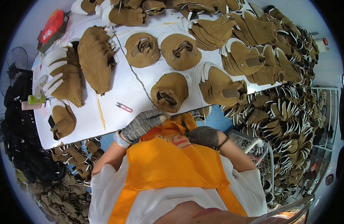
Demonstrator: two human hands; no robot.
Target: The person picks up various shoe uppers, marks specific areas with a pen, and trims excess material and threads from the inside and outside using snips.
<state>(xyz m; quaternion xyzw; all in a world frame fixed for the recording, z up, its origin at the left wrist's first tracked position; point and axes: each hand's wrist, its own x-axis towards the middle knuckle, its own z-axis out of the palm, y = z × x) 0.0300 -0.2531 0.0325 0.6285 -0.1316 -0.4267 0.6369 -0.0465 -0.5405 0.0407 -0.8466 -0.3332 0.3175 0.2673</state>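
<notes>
My left hand (144,125), in a grey knitted glove, is at the table's front edge, over the top of the orange apron (175,162). Its fingers are bent and pressed together; what they hold, if anything, is hidden. My right hand (203,137), in a darker glove, rests against the apron's right side with curled fingers, and its grip cannot be made out either. Orange cloth shows between both hands. Nearest beyond them stands a brown shoe upper (170,91) with a white rim. Small red-handled thread snips (124,107) lie left of my left hand.
Stacked brown uppers (95,59) cover much of the white table (121,86). A green-and-pink roll (35,100) sits at its left edge, a red bag (54,24) at the back left. Right of me is a wire cart (269,156). Piles of uppers (287,123) fill the right side.
</notes>
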